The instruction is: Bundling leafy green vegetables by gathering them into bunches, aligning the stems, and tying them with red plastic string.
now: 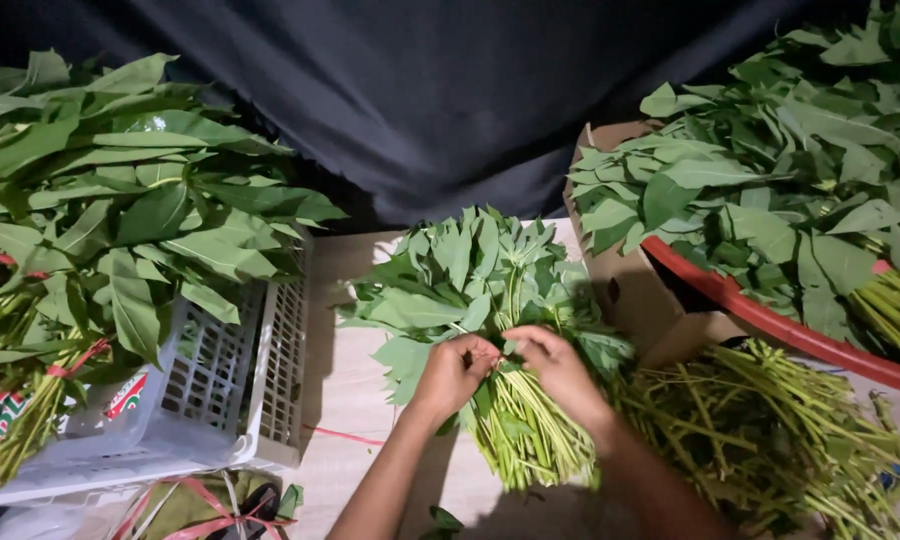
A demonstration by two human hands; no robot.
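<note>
A bunch of green leafy stems (485, 290) lies on the pale wooden table (335, 395), leaves pointing away from me and cut stem ends (530, 445) toward me. My left hand (453, 372) and my right hand (558, 368) meet over the middle of the bunch, fingers pinched together where leaves turn to stems. A thin red string shows between the fingertips; which hand pinches it is hard to tell.
A white slotted plastic crate (230, 390) at left holds tied leaf bundles (100, 210). At right a red-rimmed basin (770, 325) is heaped with loose leaves, beside a cardboard box (630, 290). Bare trimmed stems (770, 440) pile at lower right. Red string (345, 436) lies on the table.
</note>
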